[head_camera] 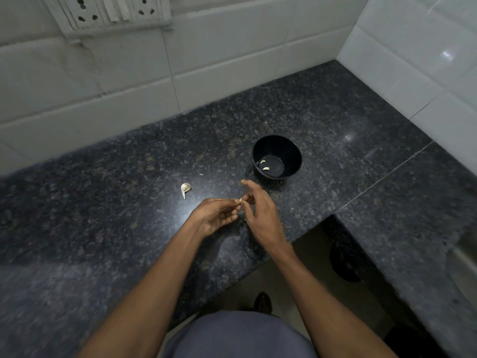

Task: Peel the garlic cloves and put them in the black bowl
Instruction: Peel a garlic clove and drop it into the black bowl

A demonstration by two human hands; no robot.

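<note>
1. Furthest to the left of the black bowl, an unpeeled garlic clove is seen lying on the dark granite counter, its thin tail pointed toward the counter's front edge.
2. Nearer the bowl, below and left of it, the left hand is curled, and a small clove is pinched at its fingertips.
3. Just beside it, the right hand is closed on the same clove from the bowl side, its forefinger stretched toward the bowl.
4. The bowl is set up and to the right of both hands; the right hand is judged the nearer for the drop.
5. Two peeled cloves are seen lying in the bowl.
</note>
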